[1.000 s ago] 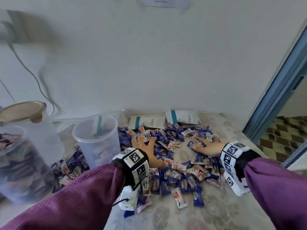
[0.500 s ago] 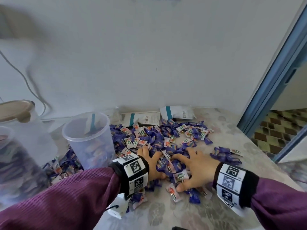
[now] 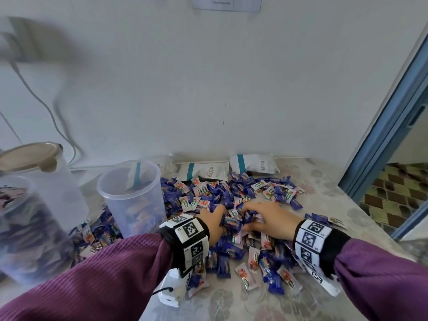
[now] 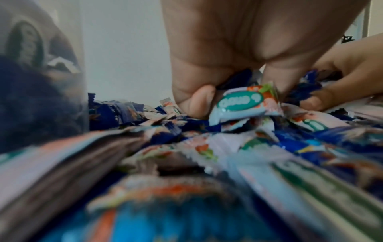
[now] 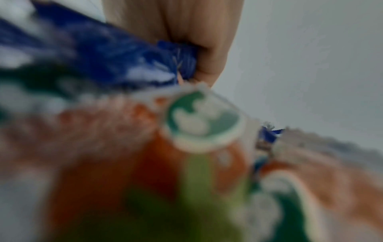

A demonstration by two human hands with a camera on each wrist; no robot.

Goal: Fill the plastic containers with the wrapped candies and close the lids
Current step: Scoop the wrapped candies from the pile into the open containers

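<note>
Candies [image 3: 234, 200] in crinkly blue and white foil wrappers heap on the patterned bench [image 3: 324, 198]. Left hand [image 3: 214, 222] and right hand [image 3: 271, 220] each curl a grip round several. Beside them, a translucent round container [image 3: 132, 193] stands open, partly filled.

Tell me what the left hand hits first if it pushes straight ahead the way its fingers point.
Probably the right hand: the left hand, curled around wrapped candies in the pile, points towards it, and their fingertips nearly meet. More loose candies lie between and beyond them; depth there is unclear.
</note>
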